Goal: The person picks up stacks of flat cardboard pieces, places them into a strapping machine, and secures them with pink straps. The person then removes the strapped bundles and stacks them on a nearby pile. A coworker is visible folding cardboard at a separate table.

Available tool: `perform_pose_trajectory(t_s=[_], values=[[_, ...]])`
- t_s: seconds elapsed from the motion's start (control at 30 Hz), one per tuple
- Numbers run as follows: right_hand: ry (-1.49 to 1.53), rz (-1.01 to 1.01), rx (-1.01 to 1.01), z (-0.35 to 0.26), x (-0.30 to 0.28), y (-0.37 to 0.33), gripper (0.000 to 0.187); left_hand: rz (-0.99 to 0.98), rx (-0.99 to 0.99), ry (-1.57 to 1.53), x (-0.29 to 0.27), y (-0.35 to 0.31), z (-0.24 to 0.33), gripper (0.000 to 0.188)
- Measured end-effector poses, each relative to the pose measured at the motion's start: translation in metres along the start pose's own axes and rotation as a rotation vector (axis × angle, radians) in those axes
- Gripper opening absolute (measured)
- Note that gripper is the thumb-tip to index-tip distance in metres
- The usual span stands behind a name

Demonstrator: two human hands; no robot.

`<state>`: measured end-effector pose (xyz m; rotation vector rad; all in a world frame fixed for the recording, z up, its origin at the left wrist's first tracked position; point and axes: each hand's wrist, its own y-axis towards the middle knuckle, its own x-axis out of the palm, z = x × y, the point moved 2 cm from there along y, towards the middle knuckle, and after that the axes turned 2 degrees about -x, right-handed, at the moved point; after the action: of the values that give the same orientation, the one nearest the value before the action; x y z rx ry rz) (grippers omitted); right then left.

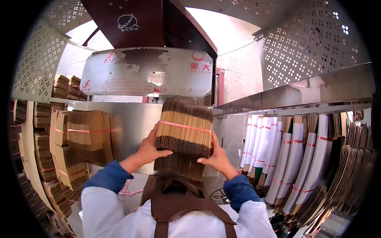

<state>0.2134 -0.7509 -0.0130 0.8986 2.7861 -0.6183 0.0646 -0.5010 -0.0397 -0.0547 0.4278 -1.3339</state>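
Note:
A thick bundle of folded brown cardboard sheets [184,137], tied across with one pink strap, is in front of me above the metal table [127,131]. My left hand [147,148] presses on its left side, thumb lying over the near edge. On the opposite side my right hand [218,158] grips it the same way, with its thumb near the lower right corner. Most fingers of both hands are hidden behind the bundle's sides. More brown cardboard [178,164] shows just below the bundle, close to my apron; whether the two touch I cannot tell.
A machine with a dark red housing [131,23] and a scuffed metal panel [147,73] rises behind the table. Strapped cardboard bundles [89,135] stand at the left. White and brown strapped stacks [291,158] line the right. Perforated metal panels [313,43] flank the machine.

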Motion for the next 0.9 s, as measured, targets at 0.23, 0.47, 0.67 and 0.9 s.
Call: perform_pose_trajectory(t_s=[0.23,0.47,0.67,0.9], values=[[-0.077,-0.278,0.452,-0.012,-0.008,0.047,0.081,-0.253,-0.132,0.307,-0.025,0.028,-0.026,0.102],[0.049,-0.338,0.296,0.019,0.009,0.063,0.074,-0.370,-0.410,-0.355,-0.027,0.035,-0.055,0.101],[0.742,-0.253,0.189,0.003,0.035,0.011,0.108,-0.102,0.055,0.311,-0.074,-0.029,0.048,0.115],[0.972,0.217,0.633,0.099,0.114,0.011,0.088,-0.406,0.447,0.848,-0.008,-0.024,0.035,0.093]])
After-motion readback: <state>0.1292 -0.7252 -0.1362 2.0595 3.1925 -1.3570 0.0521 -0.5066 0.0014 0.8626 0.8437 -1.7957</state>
